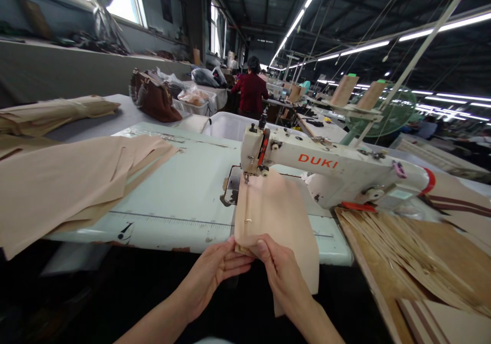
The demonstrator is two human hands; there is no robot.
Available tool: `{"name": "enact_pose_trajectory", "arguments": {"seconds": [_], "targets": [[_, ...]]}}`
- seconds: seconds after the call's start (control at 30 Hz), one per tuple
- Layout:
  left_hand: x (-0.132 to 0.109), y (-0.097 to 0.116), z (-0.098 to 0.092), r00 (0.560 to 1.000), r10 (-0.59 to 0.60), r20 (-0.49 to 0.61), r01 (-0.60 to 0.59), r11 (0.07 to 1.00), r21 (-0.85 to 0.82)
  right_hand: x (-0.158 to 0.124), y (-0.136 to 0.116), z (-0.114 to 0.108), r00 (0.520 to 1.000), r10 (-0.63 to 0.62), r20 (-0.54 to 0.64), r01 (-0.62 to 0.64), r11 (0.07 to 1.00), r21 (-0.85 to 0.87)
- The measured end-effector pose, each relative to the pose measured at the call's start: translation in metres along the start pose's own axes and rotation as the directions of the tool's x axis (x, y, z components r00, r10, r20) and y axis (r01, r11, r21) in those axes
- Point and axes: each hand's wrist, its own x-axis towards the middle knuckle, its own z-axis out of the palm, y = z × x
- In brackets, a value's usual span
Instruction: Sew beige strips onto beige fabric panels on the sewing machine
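Fluorescent tubes run the length of a sewing workshop, and a pale green bench [180, 190] fills the near view. At its near edge both hands meet on a beige fabric panel [278, 211]. The left hand [215, 272] comes in from low left, palm turned inward. Its grip is pinched together on the panel's near left corner, thumb on top and fingers curled under. The right hand [282, 272] rises from low right with the wrist bent. Its grip is clamped on the same edge just beside the left, thumb pressed flat on the cloth.

The panel lies flat on the bench, its far end under the presser foot [246, 179] of a white DUKI sewing machine [337, 173]. Its near right part hangs over the bench edge behind the right wrist.

Left of the machine, a stack of beige cut pieces [72, 185] is spread on the bench. To the right, narrow tan strips [402, 247] lie heaped on a wooden board [460, 242]. Farther back stand a brown handbag [153, 98], a white bin [230, 125], two thread cones [344, 89] and a green fan [391, 116]. A person in a red top [252, 92] faces away.
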Motion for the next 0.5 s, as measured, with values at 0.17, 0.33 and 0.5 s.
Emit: {"name": "enact_pose_trajectory", "arguments": {"seconds": [0.17,0.33,0.5], "targets": [[0.001,-0.004,0.000,0.999,0.005,0.044,-0.004,1.000,-0.031,0.001,-0.006,0.000,0.999,0.033,-0.018,-0.032,0.999,0.026],[0.000,-0.006,0.001,0.997,0.052,0.048,-0.051,0.999,-0.016,-0.003,0.000,0.015,1.000,-0.020,-0.001,0.020,0.994,-0.103],[-0.002,-0.003,0.000,1.000,0.025,0.002,-0.025,0.998,0.049,-0.009,0.020,0.038,0.943,-0.319,-0.099,0.266,0.897,-0.353]]}}
